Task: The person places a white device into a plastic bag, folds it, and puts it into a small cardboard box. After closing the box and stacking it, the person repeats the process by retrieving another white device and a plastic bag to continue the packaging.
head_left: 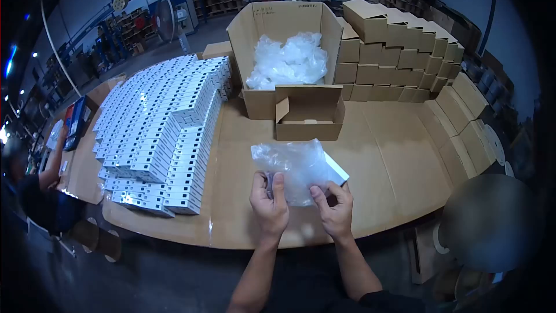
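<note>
A clear plastic bag (292, 165) is stretched between my two hands over the front of the table. My left hand (270, 203) pinches its left edge, thumb on top. At the right, my right hand (334, 206) grips the bag's other side together with a small white box (336, 167), whose corner sticks out past the plastic. Behind the bag stands a small brown carton (310, 132) with its lid raised and a flap turned inward at its left.
Stacked white boxes (156, 122) cover the table's left side. A large carton (284, 17) of clear plastic bags (289, 61) stands at the back. Brown cartons (399, 52) are piled back right, more along the right edge. Another person (37, 191) works at far left.
</note>
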Tool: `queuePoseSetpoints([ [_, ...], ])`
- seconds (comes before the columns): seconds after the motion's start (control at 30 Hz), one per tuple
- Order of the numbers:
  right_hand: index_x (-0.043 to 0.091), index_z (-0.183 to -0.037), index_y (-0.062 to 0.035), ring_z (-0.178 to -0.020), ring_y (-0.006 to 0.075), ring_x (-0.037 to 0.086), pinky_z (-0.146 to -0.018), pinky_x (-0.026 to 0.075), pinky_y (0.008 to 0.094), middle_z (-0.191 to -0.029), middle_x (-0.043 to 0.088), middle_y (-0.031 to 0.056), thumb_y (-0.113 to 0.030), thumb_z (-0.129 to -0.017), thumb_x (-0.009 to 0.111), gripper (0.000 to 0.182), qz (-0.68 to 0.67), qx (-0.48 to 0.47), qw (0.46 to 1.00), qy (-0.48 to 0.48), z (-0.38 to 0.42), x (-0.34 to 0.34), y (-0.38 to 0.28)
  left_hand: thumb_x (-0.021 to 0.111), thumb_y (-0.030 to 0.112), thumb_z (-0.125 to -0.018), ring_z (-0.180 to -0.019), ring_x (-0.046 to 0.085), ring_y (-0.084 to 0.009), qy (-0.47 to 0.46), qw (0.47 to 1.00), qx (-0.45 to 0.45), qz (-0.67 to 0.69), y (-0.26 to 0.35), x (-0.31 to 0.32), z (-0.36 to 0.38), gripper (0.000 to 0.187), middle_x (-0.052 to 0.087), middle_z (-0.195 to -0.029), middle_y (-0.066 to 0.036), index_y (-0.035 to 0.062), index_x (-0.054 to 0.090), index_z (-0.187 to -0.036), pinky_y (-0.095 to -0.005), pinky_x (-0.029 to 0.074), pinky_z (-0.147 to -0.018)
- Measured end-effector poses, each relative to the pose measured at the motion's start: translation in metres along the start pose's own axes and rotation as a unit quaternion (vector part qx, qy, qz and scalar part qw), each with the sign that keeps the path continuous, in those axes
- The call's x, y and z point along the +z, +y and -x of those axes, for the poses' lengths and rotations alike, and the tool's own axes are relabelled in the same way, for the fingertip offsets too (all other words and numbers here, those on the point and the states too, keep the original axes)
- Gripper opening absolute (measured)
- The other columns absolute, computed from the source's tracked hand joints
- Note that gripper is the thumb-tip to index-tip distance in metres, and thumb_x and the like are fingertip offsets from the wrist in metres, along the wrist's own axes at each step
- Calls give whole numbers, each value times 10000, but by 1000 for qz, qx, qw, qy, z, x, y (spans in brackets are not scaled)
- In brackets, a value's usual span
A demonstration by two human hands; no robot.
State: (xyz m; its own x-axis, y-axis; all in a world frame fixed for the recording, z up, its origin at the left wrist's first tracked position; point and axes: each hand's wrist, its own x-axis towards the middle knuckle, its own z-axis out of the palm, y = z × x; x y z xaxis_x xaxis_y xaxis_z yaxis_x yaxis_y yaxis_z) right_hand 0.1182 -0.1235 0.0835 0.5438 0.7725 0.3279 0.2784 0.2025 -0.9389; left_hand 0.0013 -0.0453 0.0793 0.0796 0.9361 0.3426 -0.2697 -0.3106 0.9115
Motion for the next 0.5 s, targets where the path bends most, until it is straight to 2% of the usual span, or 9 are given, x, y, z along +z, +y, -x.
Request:
queuePoseSetpoints([
  [0.1, 784, -1006, 1, -866, 122, 586, -785, 474, 284, -1022, 647, 66, -174, -968, 756, 181, -220, 70, 972, -53, 8, -3, 18, 570, 199, -1078, -785, 522, -64, -27, 998, -15, 53, -7, -12, 9, 219, 591, -856, -8, 13, 563, -963, -249, 451, -694],
  [0.17, 779, -998, 9, -896, 130, 610, -813, 489, 281, -1040, 666, 78, -159, -990, 727, 175, -168, 97, 979, -55, 11, -9, 17, 561, 186, -1075, -750, 518, -71, -16, 999, -20, -22, -16, -28, 18, 221, 584, -803, -19, 9, 575, -944, -266, 451, -668],
  [0.3, 778, -981, 3, -904, 141, 608, -792, 495, 282, -1019, 632, 70, -150, -996, 718, 166, -98, 14, 995, -14, 13, -2, 26, 550, 177, -1069, -672, 493, -81, 39, 994, 46, -86, -38, -33, 24, 242, 547, -699, -30, -3, 583, -910, -288, 438, -612],
  [0.33, 777, -979, 4, -900, 142, 607, -786, 495, 284, -1024, 623, 68, -151, -995, 719, 166, -91, 1, 996, -8, 13, 0, 26, 596, 144, -1038, -772, 536, -129, 36, 994, -10, -104, -41, -39, 29, 158, 586, -826, -69, -1, 598, -974, -329, 458, -673],
  [0.43, 775, -981, 9, -906, 150, 609, -781, 501, 291, -1048, 595, 66, -154, -992, 724, 171, -61, -2, 998, -2, 10, -2, 31, 673, 98, -980, -918, 556, -209, 164, 952, 155, -205, -32, -31, 25, 117, 592, -1012, -123, 17, 603, -1027, -376, 463, -754],
  [0.47, 774, -982, 12, -911, 153, 611, -782, 503, 294, -1058, 587, 66, -155, -991, 725, 174, -49, 8, 999, -3, 11, -4, 33, 754, 76, -915, -1006, 527, -237, 171, 934, 172, -261, -31, -41, 28, 268, 531, -1150, -136, 25, 614, -1139, -392, 466, -887],
  [0.5, 773, -982, 13, -919, 158, 613, -783, 505, 295, -1057, 583, 67, -150, -988, 729, 169, -37, 20, 999, -3, 13, -7, 34, 773, 65, -893, -988, 529, -246, 140, 914, 228, -305, -27, -46, 28, 283, 532, -1128, -133, 32, 619, -1128, -396, 465, -870],
])
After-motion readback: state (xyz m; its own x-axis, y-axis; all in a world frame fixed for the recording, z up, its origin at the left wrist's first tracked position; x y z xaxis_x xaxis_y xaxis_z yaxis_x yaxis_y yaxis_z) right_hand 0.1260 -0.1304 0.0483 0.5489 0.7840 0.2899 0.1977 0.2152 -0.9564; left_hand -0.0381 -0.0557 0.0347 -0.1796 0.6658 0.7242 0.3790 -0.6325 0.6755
